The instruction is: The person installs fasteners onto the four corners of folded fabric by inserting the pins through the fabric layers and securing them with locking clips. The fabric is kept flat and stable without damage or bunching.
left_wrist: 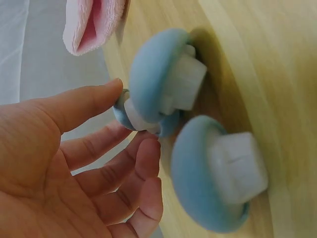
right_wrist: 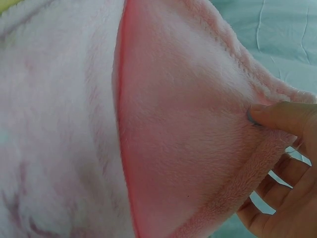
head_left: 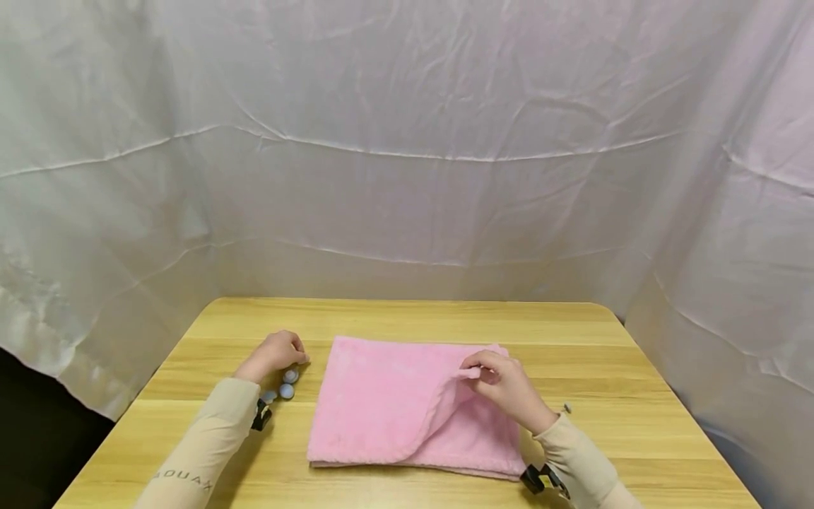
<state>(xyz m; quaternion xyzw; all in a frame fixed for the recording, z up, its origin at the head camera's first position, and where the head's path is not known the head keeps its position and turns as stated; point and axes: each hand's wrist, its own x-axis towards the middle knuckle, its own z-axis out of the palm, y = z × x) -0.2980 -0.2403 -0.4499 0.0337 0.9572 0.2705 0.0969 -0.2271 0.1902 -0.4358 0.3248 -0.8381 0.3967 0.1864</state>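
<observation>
A pink fleece blanket (head_left: 375,403) lies folded on the table, its right corner lifted and turned back. My right hand (head_left: 505,385) pinches that corner between thumb and fingers. A bluish sliver (right_wrist: 252,118) shows beside the right thumb on the cloth; its kind is mostly hidden. To the left of the blanket, my left hand (head_left: 276,353) pinches a mushroom-shaped clip (left_wrist: 124,110) with a blue cap, partly hidden behind another one. Closer to the left wrist camera are two more such clips, one upper (left_wrist: 158,72) and one lower (left_wrist: 213,173), lying on their sides.
The wooden table (head_left: 572,325) has rounded far corners. Pale curtains (head_left: 407,212) hang behind it and at both sides. A small greyish knob (head_left: 567,408) shows by the right cuff. Each wrist carries a black camera mount.
</observation>
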